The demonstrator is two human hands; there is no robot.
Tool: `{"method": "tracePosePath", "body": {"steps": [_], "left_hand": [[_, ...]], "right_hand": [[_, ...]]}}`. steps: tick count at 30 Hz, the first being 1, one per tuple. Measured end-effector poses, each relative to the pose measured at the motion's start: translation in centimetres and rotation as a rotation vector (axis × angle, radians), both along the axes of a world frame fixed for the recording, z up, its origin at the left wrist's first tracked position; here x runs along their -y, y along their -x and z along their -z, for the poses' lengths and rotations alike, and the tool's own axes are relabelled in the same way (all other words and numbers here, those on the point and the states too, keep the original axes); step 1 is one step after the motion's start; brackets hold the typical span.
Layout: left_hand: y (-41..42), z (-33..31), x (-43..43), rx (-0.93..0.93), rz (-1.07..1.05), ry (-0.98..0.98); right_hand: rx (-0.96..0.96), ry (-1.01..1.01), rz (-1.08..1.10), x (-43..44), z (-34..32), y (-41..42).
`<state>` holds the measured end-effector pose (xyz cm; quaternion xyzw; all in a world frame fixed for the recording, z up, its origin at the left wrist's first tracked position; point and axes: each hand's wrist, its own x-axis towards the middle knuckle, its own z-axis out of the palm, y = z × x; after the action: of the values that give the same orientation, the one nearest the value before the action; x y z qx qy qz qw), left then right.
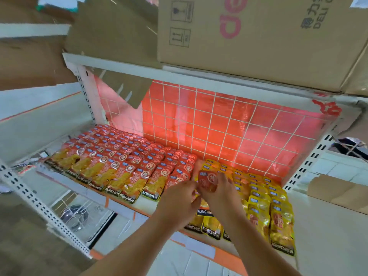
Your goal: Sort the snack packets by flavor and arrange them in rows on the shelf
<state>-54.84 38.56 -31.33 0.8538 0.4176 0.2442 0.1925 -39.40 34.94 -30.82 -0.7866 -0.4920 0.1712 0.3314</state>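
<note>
Red snack packets [127,160] lie in several overlapping rows on the left and middle of the white shelf [147,206]. Yellow snack packets [264,200] fill rows on the right. Between the two groups my right hand [221,192] grips one red packet [208,181] by its right edge, held above the yellow rows. My left hand [179,198] pinches the same packet's lower left edge, fingers curled. Both forearms reach in from the bottom of the view. More yellow packets [211,229] lie under my wrists at the shelf's front.
A white wire grid [229,124] with a red backing closes the shelf's rear. The shelf above [179,75] carries a large cardboard box [258,36] and loose cardboard flaps [111,36]. A perforated upright [39,208] stands at the left. Another carton [338,194] sits at the right.
</note>
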Motion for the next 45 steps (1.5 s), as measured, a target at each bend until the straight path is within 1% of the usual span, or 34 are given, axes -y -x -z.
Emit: {"method": "tracePosePath", "body": {"steps": [5,11,12,14,16,21,33,45], "left_hand": [[6.4,0.4,-4.9,-0.047,0.026,-0.004],[11.9,2.3,-8.7,-0.081,-0.001,0.037],[12.4,2.7,-9.2,-0.099,0.002,0.035],[13.0,3.3,-10.0,-0.141,-0.012,0.033],[13.4,3.8,-10.5,-0.186,-0.028,0.022],[13.5,4.3,-11.4,-0.233,-0.018,-0.001],[14.0,5.0,-12.5,-0.308,0.037,-0.043],[14.3,4.1,-12.5,-0.277,-0.006,-0.081]], "right_hand": [[-0.079,-0.023,-0.024,-3.5,1.0,6.9],[-0.097,-0.009,0.073,-6.3,2.1,13.4],[-0.084,0.002,0.091,-6.6,2.3,13.9],[-0.05,0.087,0.129,-7.2,2.8,14.8],[-0.023,0.166,0.138,-7.6,3.4,15.4],[0.056,0.241,0.185,-8.6,4.0,16.2],[0.15,0.262,0.161,-9.1,4.2,16.5],[0.156,0.234,0.052,-8.5,3.9,15.9]]}}
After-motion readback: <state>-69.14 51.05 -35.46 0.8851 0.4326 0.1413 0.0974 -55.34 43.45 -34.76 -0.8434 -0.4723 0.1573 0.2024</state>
